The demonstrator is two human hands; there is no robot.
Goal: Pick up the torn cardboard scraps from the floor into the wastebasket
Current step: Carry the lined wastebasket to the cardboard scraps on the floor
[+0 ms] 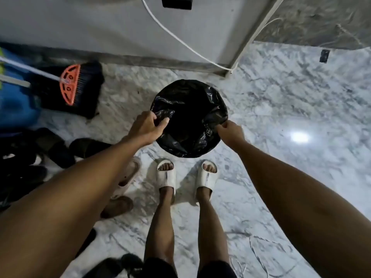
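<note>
Marble floor [281, 109], white with grey veining, runs up to one grey wall [100, 27]. I count one wastebasket [188, 101] lined with a black bag, standing on the floor just ahead of my two feet in white slides [166, 176]. One orange-headed broom [69, 87] lies near the wall to the left, dark shoes [60, 149] piled below it. One white cord [180, 40] crosses the wall. Left hand [145, 127] pinches the bag's rim on the left side; right hand [230, 131] grips the rim opposite. Cardboard scraps: none that I can make out.
</note>
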